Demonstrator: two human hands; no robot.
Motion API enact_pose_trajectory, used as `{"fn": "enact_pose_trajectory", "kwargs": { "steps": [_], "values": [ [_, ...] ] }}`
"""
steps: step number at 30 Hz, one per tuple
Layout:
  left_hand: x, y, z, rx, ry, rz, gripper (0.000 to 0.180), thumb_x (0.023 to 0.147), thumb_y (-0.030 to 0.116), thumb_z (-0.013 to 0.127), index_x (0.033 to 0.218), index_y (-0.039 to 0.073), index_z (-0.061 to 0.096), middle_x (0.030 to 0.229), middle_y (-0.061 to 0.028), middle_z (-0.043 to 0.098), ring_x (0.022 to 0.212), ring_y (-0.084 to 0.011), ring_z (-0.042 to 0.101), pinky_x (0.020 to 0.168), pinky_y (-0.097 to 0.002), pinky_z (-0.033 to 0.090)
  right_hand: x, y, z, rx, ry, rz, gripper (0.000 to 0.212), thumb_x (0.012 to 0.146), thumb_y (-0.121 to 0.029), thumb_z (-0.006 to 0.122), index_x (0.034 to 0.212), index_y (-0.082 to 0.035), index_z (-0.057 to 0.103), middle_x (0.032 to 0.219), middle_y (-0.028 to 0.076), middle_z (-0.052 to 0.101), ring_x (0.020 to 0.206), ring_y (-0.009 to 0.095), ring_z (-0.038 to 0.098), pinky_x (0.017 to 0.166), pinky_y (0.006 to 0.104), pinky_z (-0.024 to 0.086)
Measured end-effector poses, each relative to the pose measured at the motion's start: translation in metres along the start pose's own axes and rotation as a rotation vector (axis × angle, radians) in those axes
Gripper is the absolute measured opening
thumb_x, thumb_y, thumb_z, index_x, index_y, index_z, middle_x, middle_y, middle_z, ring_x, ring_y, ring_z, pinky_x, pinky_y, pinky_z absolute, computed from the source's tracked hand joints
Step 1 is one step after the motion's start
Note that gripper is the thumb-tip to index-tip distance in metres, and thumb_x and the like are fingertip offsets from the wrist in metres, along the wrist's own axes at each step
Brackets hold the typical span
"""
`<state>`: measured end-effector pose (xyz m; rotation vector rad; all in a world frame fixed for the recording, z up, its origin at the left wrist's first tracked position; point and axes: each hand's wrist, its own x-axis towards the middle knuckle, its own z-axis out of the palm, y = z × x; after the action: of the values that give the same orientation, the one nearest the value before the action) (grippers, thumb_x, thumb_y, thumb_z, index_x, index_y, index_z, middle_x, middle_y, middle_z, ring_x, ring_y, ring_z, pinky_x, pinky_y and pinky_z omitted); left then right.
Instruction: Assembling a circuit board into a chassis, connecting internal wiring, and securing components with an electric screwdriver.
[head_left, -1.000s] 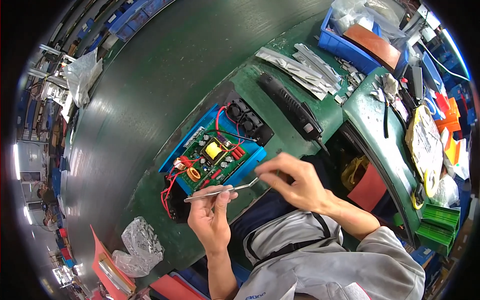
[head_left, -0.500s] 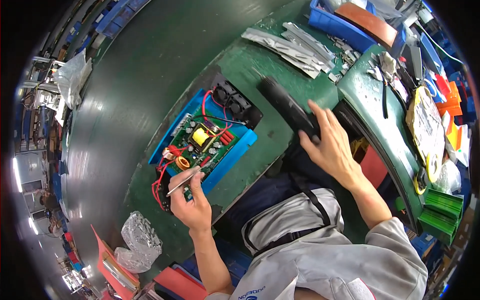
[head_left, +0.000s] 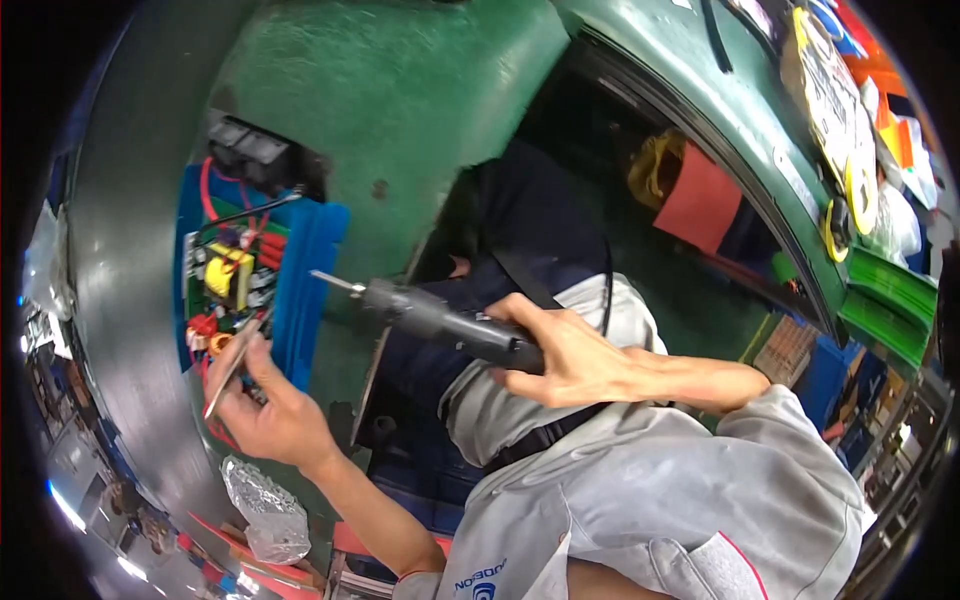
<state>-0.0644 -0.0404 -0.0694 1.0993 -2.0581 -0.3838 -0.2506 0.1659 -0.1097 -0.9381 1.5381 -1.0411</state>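
In my right hand (head_left: 580, 365), closed round its rear end, is a black electric screwdriver (head_left: 430, 318). Its thin metal bit points left, above the bench edge and apart from the blue metal case (head_left: 318, 265). Inside that case lies a circuit board with a yellow transformer (head_left: 228, 278), red wires and a copper coil. A black end panel with fans (head_left: 250, 155) stands at the case's far end. My left hand (head_left: 285, 420), at the near end of the case, pinches slim silvery tweezers (head_left: 230, 372); their tips reach over the board, and whether they touch a part is hidden.
The green bench (head_left: 400, 90) extends beyond the case, with a grey metal strip (head_left: 130, 250) along its left. Crumpled clear plastic (head_left: 268, 515) lies nearby. Right are a red sheet (head_left: 698, 200), yellow-handled scissors (head_left: 838, 230) and green ridged pieces (head_left: 885, 310).
My view has turned right, so the case appears farther left. The screwdriver has swung from pointing away to pointing left toward the case, coming nearer my body. The tweezers stay in my left hand.
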Motion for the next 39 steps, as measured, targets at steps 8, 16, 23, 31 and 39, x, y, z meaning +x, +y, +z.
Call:
{"fn": "enact_pose_trajectory", "kwargs": {
  "steps": [8, 16, 23, 31, 39],
  "values": [
    [-0.001, 0.003, 0.003, 0.079, 0.035, -0.035, 0.012, 0.095, 0.001, 0.064, 0.102, -0.009, 0.061, 0.099, -0.0184, 0.07, 0.089, -0.0228, 0.07, 0.081, -0.0301, 0.06, 0.0, 0.007, 0.006, 0.002, -0.033, -0.059, 0.049, 0.101, -0.041, 0.052, 0.118, 0.005, 0.051, 0.088, 0.024, 0.067, 0.08, 0.039, 0.067, 0.07, 0.0452, 0.052],
    [-0.005, 0.002, 0.0, 0.112, 0.057, -0.053, 0.017, 0.095, 0.003, 0.066, 0.104, -0.01, 0.062, 0.099, -0.0193, 0.07, 0.09, -0.0227, 0.07, 0.081, -0.0299, 0.061, -0.002, 0.009, 0.008, 0.032, -0.054, -0.03, 0.047, 0.104, -0.04, 0.046, 0.118, 0.004, 0.052, 0.079, 0.022, 0.066, 0.072, 0.039, 0.066, 0.064, 0.0481, 0.05],
    [0.002, 0.005, 0.004, 0.112, 0.067, -0.104, 0.017, 0.095, 0.003, 0.066, 0.104, -0.011, 0.062, 0.099, -0.0202, 0.07, 0.09, -0.0238, 0.07, 0.081, -0.03, 0.061, 0.009, -0.004, -0.008, 0.115, -0.2, 0.093, 0.047, 0.107, -0.038, 0.041, 0.125, 0.004, 0.049, 0.08, 0.021, 0.062, 0.071, 0.035, 0.064, 0.065, 0.0432, 0.049],
    [0.002, 0.0, 0.002, -0.002, 0.038, -0.139, 0.009, 0.091, -0.003, 0.066, 0.1, -0.005, 0.063, 0.098, -0.0141, 0.07, 0.087, -0.0231, 0.067, 0.082, -0.0351, 0.054, 0.012, 0.0, -0.011, 0.728, -0.5, 0.498, 0.067, 0.106, -0.058, 0.023, 0.109, -0.004, 0.062, 0.081, 0.003, 0.065, 0.077, 0.01, 0.059, 0.073, 0.0268, 0.047],
    [0.002, 0.01, -0.007, -0.07, -0.077, -0.047, 0.013, 0.091, -0.006, 0.065, 0.103, -0.003, 0.061, 0.094, -0.0137, 0.069, 0.086, -0.0214, 0.066, 0.078, -0.031, 0.054, 0.008, -0.013, -0.02, 0.534, -0.435, 0.421, 0.06, 0.11, -0.046, 0.02, 0.108, -0.002, 0.06, 0.081, 0.004, 0.063, 0.079, 0.013, 0.056, 0.078, 0.0291, 0.045]
  ]
}}
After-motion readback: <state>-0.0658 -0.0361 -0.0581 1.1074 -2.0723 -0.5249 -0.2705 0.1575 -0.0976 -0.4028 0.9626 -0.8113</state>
